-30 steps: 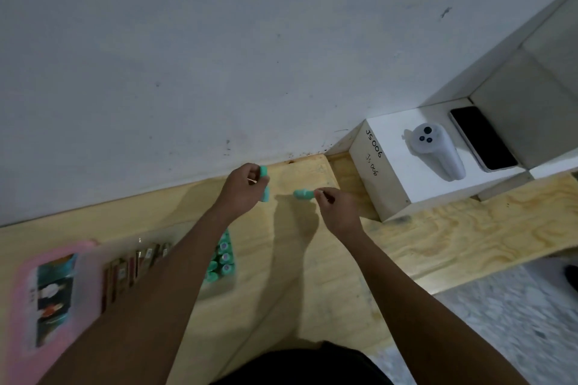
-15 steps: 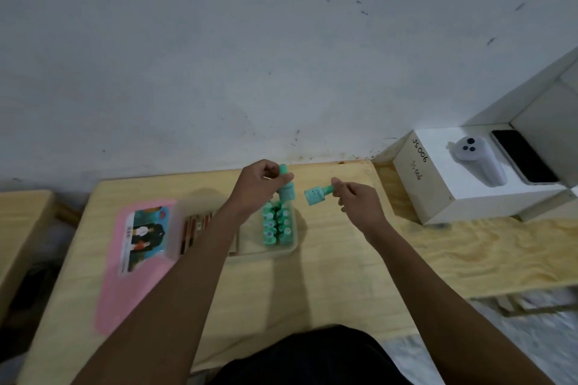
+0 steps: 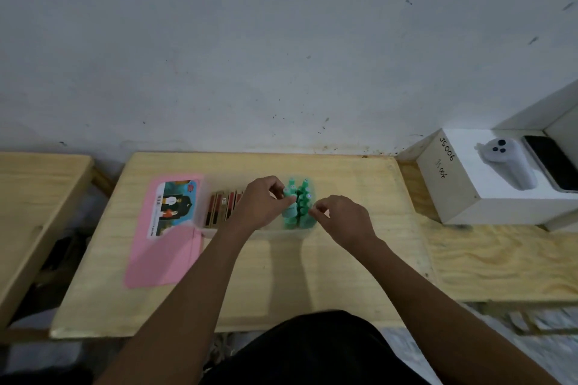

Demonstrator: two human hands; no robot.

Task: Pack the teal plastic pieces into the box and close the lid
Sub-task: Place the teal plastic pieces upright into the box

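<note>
A clear plastic box (image 3: 275,233) sits open on the wooden table, its pink lid (image 3: 165,253) folded out to the left. Several teal plastic pieces (image 3: 297,209) stand in two rows in the box's right end. My left hand (image 3: 262,203) pinches a teal piece at the left row. My right hand (image 3: 341,219) pinches a teal piece at the right row with thumb and forefinger; that piece is mostly hidden among the others.
Several red and brown sticks (image 3: 223,206) lie in the box's left part. A white box (image 3: 488,184) with a grey controller (image 3: 509,166) and a black phone (image 3: 553,166) stands at the right. Another wooden table (image 3: 34,197) is at the left.
Both hands came down from in front of the wall to the box, each carrying a teal piece into the rows. The camera tilted down and left.
</note>
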